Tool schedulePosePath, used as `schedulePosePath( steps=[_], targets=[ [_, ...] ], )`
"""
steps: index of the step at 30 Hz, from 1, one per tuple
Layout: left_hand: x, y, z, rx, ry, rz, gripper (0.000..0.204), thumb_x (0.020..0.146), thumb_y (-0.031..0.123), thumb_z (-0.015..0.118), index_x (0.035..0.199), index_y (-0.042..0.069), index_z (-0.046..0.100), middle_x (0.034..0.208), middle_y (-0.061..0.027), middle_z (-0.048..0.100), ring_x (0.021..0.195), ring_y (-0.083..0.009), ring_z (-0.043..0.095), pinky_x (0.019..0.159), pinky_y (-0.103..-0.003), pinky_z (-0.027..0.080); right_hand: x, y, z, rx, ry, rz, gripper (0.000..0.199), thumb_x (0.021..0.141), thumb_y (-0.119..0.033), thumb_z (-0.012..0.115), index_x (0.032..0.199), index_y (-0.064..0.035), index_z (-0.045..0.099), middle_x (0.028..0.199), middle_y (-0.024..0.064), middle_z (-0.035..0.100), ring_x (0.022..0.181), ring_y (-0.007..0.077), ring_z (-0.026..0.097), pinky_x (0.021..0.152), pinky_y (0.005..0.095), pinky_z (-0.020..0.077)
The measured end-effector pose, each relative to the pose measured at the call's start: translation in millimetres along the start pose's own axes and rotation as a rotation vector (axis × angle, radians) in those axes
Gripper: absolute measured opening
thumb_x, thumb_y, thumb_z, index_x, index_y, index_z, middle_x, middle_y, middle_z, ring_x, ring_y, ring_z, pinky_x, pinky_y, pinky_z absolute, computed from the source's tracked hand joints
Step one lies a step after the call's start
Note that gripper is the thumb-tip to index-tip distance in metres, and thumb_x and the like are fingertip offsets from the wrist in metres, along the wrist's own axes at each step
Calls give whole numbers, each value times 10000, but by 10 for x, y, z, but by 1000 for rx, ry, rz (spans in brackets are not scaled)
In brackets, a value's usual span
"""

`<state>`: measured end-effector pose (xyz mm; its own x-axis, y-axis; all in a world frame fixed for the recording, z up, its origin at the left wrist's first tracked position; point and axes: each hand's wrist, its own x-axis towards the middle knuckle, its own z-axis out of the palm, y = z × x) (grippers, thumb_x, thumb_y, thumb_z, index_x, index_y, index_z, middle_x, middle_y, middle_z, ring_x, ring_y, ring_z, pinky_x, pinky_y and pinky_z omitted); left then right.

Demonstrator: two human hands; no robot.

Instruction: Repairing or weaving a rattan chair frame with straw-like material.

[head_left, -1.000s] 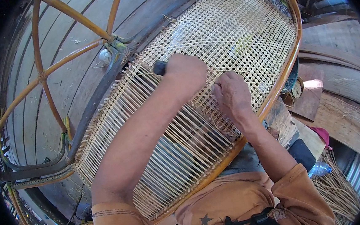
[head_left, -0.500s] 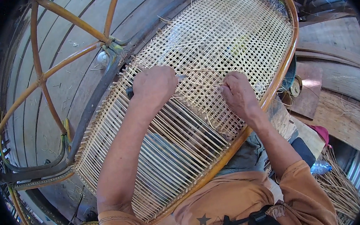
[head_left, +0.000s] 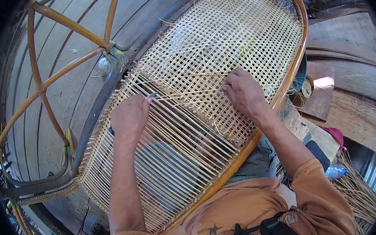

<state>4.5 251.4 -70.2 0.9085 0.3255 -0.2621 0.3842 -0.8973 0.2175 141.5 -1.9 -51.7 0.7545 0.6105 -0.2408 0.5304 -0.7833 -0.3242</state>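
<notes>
A pale cane panel spans a curved varnished wooden frame in front of me. Its far part is a close lattice with small holes; the near left part has only parallel strands. My left hand is closed over the parallel strands, around a small knife whose short pale blade sticks out past the thumb; most of its handle is hidden. Over the lattice, my right hand is pinched on a thin cane strand, which stretches toward the left hand. Whether the blade touches this strand I cannot tell.
Orange-brown poles form a frame at the left, beside a dark curved bar. Wooden boards lie at the right. A bundle of cane and a clear plastic bottle lie at the lower right.
My left hand has moved left and nearer to me with the knife, off the lattice's edge onto the parallel strands. My right hand has shifted slightly left and away from me.
</notes>
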Motion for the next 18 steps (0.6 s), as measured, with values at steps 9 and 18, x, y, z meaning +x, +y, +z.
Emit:
schedulePosePath(
  steps=[9,18],
  targets=[
    [-42,363,-841,-21,105,218,251,854,328,548,808,93,624,751,-109,596,725,-309,597,631,-419,462,272,-475,-78,579,-46,-171,300,910,-297,512,905,-16,617,849,121,611,741,201,581,694,352,461],
    [418,910,-375,20,-408,313,298,844,304,543,813,42,680,793,-169,661,770,-316,653,663,-423,504,13,-292,17,244,-206,209,237,856,-281,578,856,-48,622,623,122,579,557,214,557,569,339,454]
  ],
)
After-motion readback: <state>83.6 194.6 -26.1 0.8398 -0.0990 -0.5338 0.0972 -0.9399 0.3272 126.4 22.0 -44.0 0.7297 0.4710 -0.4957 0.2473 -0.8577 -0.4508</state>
